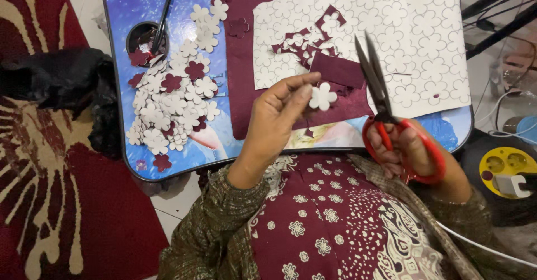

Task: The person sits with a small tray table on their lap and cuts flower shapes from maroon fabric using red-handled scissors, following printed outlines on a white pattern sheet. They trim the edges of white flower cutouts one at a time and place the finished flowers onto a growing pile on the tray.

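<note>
My left hand (pixel 277 118) pinches a small white flower cut-out (pixel 323 97) between thumb and fingers, held above the lap tray (pixel 120 118). My right hand (pixel 405 151) grips red-handled scissors (pixel 380 98), blades pointing up and slightly apart, just right of the flower. Behind them lies a white sheet printed with flower outlines (pixel 414 39) with a cut-away gap, on top of a maroon felt sheet (pixel 240 62). Maroon offcuts (pixel 335 70) lie in the gap.
A pile of white and maroon flower cut-outs (pixel 173 98) covers the tray's left half. A round cup hole with a black pen (pixel 146 42) sits at the far left. A yellow power socket with a plug (pixel 506 171) is on the right, and a dark cloth (pixel 61 81) is on the rug.
</note>
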